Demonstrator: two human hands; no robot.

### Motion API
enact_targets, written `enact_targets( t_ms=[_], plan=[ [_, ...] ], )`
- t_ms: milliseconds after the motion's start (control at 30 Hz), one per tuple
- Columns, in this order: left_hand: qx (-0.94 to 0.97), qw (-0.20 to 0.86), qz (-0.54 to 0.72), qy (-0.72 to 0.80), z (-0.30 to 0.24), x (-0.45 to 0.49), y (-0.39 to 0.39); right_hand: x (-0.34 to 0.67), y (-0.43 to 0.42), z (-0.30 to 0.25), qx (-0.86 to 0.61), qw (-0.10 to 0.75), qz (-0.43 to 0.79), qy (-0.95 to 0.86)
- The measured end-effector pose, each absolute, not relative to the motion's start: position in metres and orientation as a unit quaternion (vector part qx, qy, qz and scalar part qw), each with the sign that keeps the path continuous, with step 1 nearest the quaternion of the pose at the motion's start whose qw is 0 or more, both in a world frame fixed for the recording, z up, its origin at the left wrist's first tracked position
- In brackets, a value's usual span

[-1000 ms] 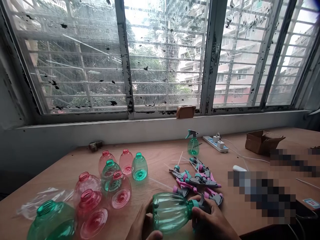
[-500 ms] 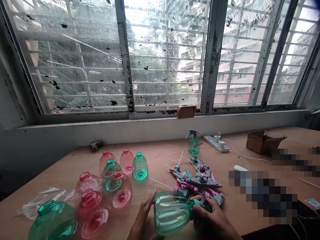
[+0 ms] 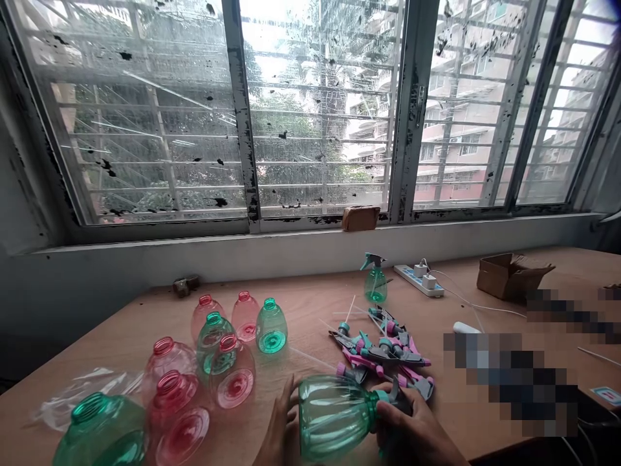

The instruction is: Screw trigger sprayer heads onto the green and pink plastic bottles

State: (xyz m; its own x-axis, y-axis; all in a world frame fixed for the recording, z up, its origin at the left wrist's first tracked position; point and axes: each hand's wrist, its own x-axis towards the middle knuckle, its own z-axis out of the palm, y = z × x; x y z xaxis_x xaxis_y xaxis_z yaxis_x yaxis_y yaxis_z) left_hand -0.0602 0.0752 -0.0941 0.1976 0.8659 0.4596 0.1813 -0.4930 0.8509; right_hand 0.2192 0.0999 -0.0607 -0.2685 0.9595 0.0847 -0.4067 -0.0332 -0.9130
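At the near edge of the wooden table (image 3: 301, 304), a translucent green ribbed plastic bottle (image 3: 334, 417), judged light, squashable and best taken at its stiff neck, is held sideways, base cupped by the left hand (image 3: 279, 427), neck gripped by the right hand (image 3: 412, 430).

Left hand (image 3: 277, 430) rests against the green bottle (image 3: 334, 417) base, fingers extended. Right hand (image 3: 412, 432) is clenched around its neck end.

Green bottle (image 3: 334, 417) lies on its side on the table (image 3: 310, 307), left hand (image 3: 277, 430) on its base, right hand (image 3: 412, 432) gripping the sprayer head (image 3: 395, 400) at its neck. Loose sprayer heads (image 3: 381, 349) piled just behind the bottle; empty pink and green bottles (image 3: 213, 353) clustered to its left.
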Motion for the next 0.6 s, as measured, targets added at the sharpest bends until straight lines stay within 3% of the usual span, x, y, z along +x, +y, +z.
enact_targets(
  t_ms=[133,433,600],
  plan=[
    [0.713,0.255,0.521,0.394,-0.087,-0.06,0.074,0.219,0.1,-0.061,-0.29,0.525,0.656,-0.459],
    [0.662,0.453,0.503,0.322,-0.057,-0.054,0.062,0.22,0.097,-0.064,-0.305,0.536,0.655,-0.437],
    [0.673,0.43,0.459,0.388,-0.058,-0.057,0.062,0.219,0.099,-0.059,-0.299,0.562,0.634,-0.44]
  ],
)
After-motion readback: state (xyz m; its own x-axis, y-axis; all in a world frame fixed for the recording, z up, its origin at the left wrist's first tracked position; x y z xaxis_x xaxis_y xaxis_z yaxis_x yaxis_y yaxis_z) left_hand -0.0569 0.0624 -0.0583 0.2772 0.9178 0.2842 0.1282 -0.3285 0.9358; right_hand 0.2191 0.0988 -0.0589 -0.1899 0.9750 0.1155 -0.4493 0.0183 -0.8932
